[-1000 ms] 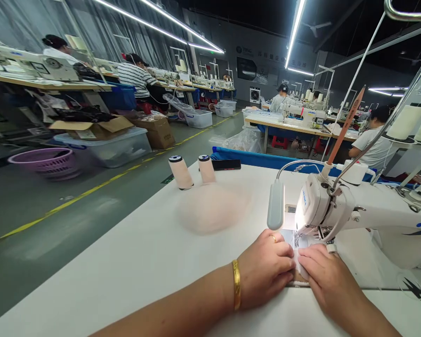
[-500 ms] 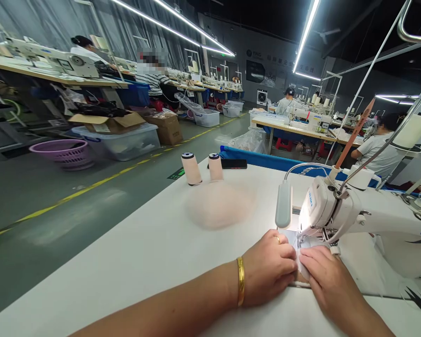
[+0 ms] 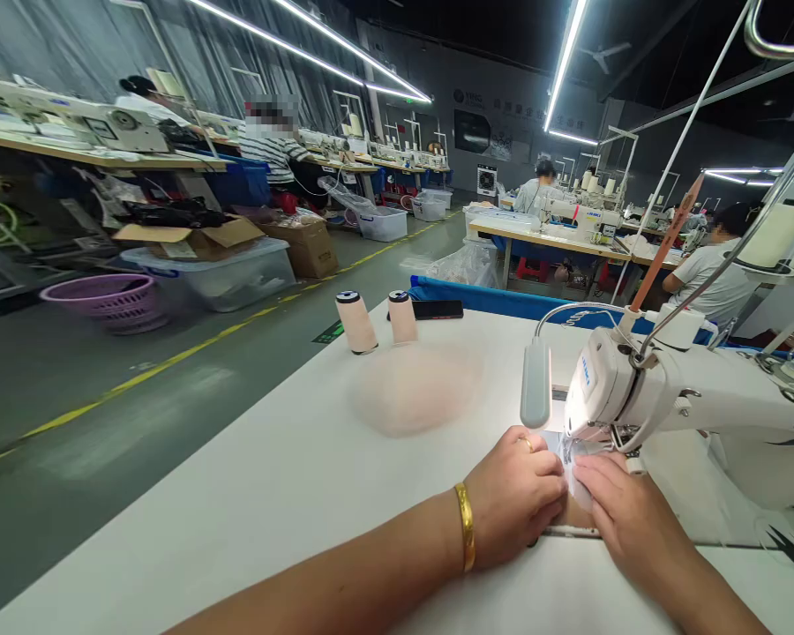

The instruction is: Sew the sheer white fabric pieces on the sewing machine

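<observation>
At the needle of a white sewing machine (image 3: 715, 379), a small piece of white fabric (image 3: 579, 485) lies under both hands. My left hand (image 3: 520, 498), with a ring and a gold bracelet, has its fingers curled together at the fabric's left edge. On the right side, my right hand (image 3: 628, 511) presses the fabric with its fingers close together and the thumb lower down. A lit lamp (image 3: 535, 385) hangs just left of the machine head. The fingertips partly hide the fabric.
Two thread cones (image 3: 356, 324) and a dark phone (image 3: 437, 310) stand and lie at the table's far edge. Black-tipped snips (image 3: 790, 551) lie at the right. Several people work at machines beyond.
The whole view has shifted slightly. Both hands remain at the needle with the fabric, my right hand a little further right and my left hand slightly turned.
</observation>
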Available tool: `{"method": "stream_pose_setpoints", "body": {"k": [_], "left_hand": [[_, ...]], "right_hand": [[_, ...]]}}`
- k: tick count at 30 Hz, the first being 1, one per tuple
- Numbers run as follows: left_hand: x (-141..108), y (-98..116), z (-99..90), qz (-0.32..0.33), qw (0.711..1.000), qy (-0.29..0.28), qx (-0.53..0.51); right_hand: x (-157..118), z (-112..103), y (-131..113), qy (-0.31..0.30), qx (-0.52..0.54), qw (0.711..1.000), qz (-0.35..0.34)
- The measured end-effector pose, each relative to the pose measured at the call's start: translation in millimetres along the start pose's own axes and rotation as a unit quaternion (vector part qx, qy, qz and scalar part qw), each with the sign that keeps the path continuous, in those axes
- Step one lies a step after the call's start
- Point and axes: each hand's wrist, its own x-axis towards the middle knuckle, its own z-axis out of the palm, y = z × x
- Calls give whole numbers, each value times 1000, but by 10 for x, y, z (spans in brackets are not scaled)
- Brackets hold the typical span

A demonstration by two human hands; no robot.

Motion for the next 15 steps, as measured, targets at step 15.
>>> {"method": "stream_pose_setpoints", "body": {"k": [15], "left_hand": [[96, -117, 34, -68, 998, -2, 15]], "right_hand": [[-5, -2, -65, 10, 28, 999, 14]]}}
